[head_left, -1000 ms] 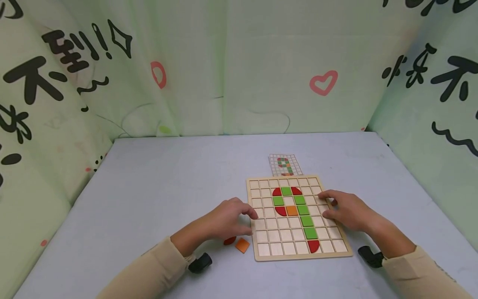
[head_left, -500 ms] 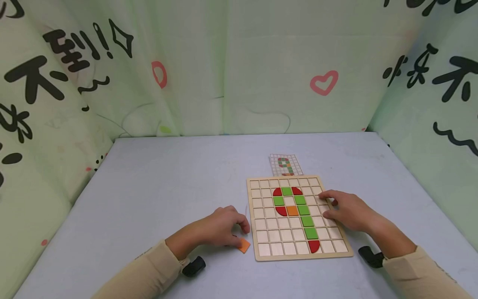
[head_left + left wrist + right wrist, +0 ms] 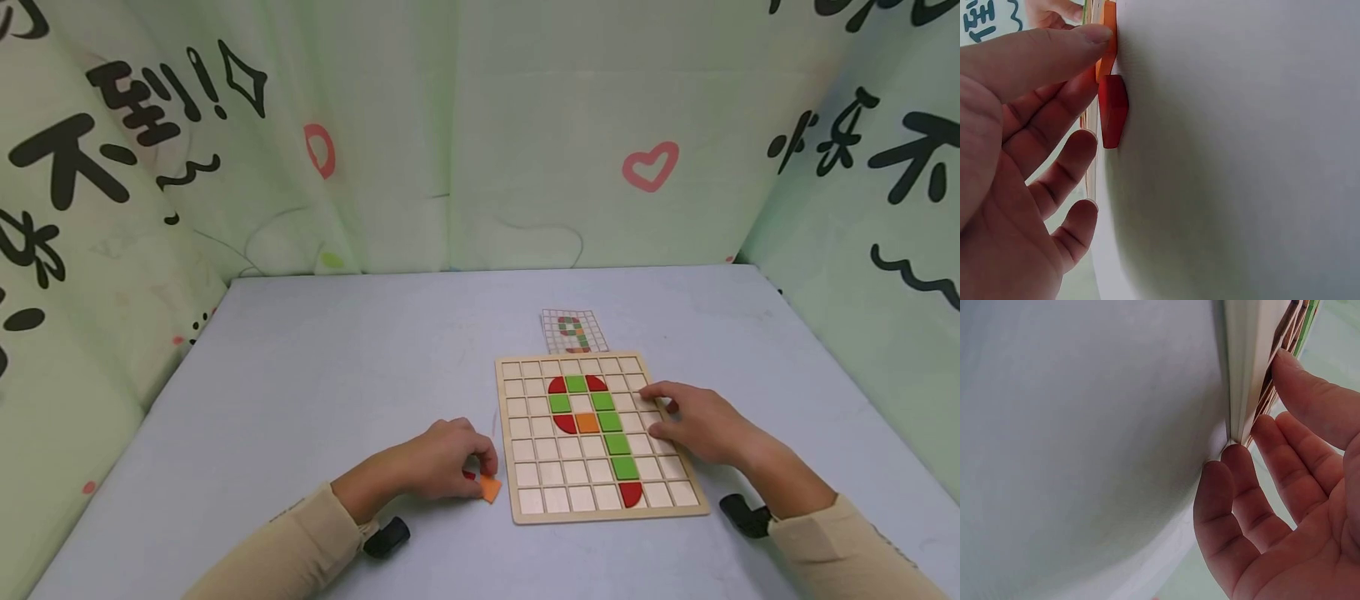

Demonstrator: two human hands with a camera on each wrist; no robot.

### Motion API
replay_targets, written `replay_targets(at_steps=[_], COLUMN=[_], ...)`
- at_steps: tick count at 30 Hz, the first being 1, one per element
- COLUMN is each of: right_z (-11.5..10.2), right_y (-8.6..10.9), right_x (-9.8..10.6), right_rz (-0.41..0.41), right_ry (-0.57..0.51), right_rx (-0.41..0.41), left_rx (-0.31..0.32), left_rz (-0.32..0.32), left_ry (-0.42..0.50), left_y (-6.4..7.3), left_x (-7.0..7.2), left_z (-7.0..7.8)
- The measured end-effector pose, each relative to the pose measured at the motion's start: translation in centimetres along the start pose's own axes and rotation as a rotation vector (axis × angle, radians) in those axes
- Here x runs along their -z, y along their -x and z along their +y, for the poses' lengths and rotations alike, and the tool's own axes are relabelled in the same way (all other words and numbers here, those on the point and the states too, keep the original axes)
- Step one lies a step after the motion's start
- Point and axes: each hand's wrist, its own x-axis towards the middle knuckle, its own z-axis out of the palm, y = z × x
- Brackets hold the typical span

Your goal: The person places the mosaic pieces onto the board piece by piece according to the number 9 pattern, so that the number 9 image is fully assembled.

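Note:
My left hand (image 3: 442, 458) pinches a square orange tile (image 3: 490, 489) between thumb and index finger, low at the table just left of the board. In the left wrist view the orange tile (image 3: 1107, 44) stands at the thumb tip. A red rounded tile (image 3: 1113, 112) lies right beside it, mostly hidden by the hand in the head view. My right hand (image 3: 705, 421) rests on the right edge of the wooden grid board (image 3: 609, 517), thumb and index finger on top. In the right wrist view, other fingers (image 3: 1216, 500) touch the table and the board's side.
Green, red and orange tiles (image 3: 619, 444) form a 9-like shape on the board. Behind the board lies a pattern card (image 3: 573, 332), partly under its far edge. The white table (image 3: 337, 358) is enclosed by printed green curtains (image 3: 525, 167).
My left hand has moved down and left from the board's left edge to the loose tiles and now pinches the orange one. The right hand and the board have stayed put.

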Motion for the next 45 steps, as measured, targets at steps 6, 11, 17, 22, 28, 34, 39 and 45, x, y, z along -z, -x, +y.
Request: replay_targets(at_steps=[6, 11, 17, 22, 28, 34, 39, 45], right_z=[0.0, 0.1, 0.0, 0.0, -0.1, -0.1, 0.1, 0.2], right_y=[0.0, -0.1, -0.1, -0.1, 0.0, 0.0, 0.0, -0.1], right_x=[0.0, 0.0, 0.1, 0.1, 0.1, 0.2, 0.2, 0.1], right_rz=[-0.001, -0.004, -0.001, -0.004, -0.004, -0.012, -0.01, -0.007], right_ry=[0.003, 0.003, 0.004, 0.0, -0.005, -0.009, -0.011, 0.002], right_rx=[-0.002, 0.0, 0.0, -0.007, -0.007, -0.018, -0.008, 0.007], left_rx=[-0.018, 0.0, 0.023, -0.024, -0.07, -0.101, -0.127, -0.153], left_rz=[0.005, 0.014, 0.035, 0.056, 0.051, 0.05, 0.052, 0.056], left_ry=[-0.016, -0.048, -0.058, -0.088, -0.106, -0.115, -0.154, -0.214], left_y=[-0.1, 0.0, -0.2, -0.8, -1.7, -2.9, -4.0, -4.9], left_x=[-0.1, -0.1, 0.0, 0.1, 0.0, -0.5, -0.9, -1.3], left_z=[-0.1, 0.1, 0.2, 0.6, 1.7, 2.9, 4.0, 5.3])
